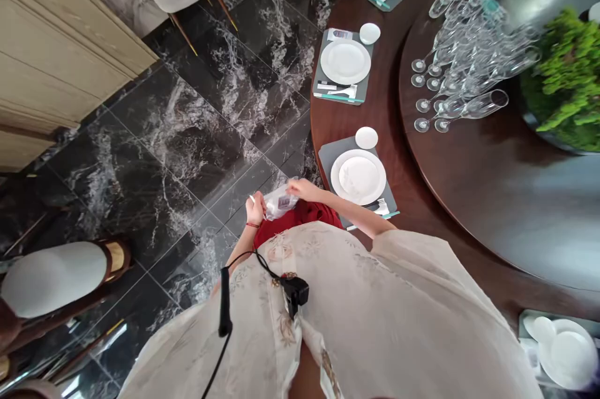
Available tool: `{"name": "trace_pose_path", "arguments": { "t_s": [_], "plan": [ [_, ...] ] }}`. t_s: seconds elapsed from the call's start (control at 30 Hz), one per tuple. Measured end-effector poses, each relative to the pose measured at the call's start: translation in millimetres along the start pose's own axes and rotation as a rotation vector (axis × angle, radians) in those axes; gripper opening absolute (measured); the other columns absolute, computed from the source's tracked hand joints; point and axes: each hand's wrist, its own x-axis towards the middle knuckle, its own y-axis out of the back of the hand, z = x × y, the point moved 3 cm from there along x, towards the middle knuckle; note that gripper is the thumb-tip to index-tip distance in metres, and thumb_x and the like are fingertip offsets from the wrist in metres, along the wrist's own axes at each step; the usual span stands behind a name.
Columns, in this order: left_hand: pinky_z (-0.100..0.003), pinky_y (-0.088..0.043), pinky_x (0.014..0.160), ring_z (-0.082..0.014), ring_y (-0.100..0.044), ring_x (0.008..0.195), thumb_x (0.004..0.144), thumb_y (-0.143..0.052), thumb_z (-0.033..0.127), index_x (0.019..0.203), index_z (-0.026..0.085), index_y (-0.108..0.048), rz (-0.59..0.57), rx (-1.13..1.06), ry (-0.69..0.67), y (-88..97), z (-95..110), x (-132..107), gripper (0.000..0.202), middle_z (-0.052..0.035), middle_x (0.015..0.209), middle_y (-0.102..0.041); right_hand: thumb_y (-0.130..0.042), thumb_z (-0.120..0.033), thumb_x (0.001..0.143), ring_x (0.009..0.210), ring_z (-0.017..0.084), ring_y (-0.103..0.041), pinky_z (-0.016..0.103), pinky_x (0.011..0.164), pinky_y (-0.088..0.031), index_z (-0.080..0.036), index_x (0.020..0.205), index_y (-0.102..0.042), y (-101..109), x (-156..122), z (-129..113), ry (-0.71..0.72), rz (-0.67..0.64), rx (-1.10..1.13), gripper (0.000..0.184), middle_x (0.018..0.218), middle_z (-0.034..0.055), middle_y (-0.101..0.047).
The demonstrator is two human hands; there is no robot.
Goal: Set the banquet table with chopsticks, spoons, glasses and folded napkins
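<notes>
In front of my waist, both hands hold a clear plastic packet (280, 202) with a small printed label. My left hand (255, 209), a red string round its wrist, is closed on the packet's left end. At the opposite end, my right hand (304, 189) pinches the upper corner. The packet's contents look whitish but I cannot make them out. Nearest to my right forearm is a white plate (335, 172) with a smaller plate (359, 179) on it, on a grey placemat (328, 150). A white bowl (366, 137) sits just beyond.
The round wooden table (398, 180) carries further settings, including a large plate (345, 62). Several stemmed glasses (469, 61) crowd the raised turntable (473, 199) beside a green plant (569, 74). Chairs stand on the marble floor (187, 117), one chair (56, 277) at left.
</notes>
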Motion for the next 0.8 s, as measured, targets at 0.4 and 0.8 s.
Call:
{"name": "trace_pose_path", "arguments": {
  "t_s": [0.4,0.8],
  "plan": [
    [-0.02,-0.03,0.039,-0.0084,-0.04,0.035,0.095,-0.044,0.043,0.057,0.023,-0.035,0.05,0.053,0.064,-2.9,49,95,0.045,0.0035,0.041,-0.044,-0.046,-0.023,0.101,0.151,0.035,-0.03,0.054,0.122,-0.027,-0.012,0.154,-0.044,129,-2,200,-0.889,0.451,-0.342,0.055,0.164,0.023,-0.035],
    [-0.022,-0.028,0.04,-0.0084,-0.039,0.036,0.1,-0.041,0.045,0.061,0.024,-0.034,-0.227,0.079,0.076,-6.9,89,186,0.045,0.0038,0.041,-0.044,-0.068,-0.041,0.093,0.159,0.043,-0.007,0.062,0.125,-0.015,-0.023,0.16,-0.043,79,-5,178,-0.841,0.224,-0.383,0.074,0.174,0.0155,-0.015]
  ]
}}
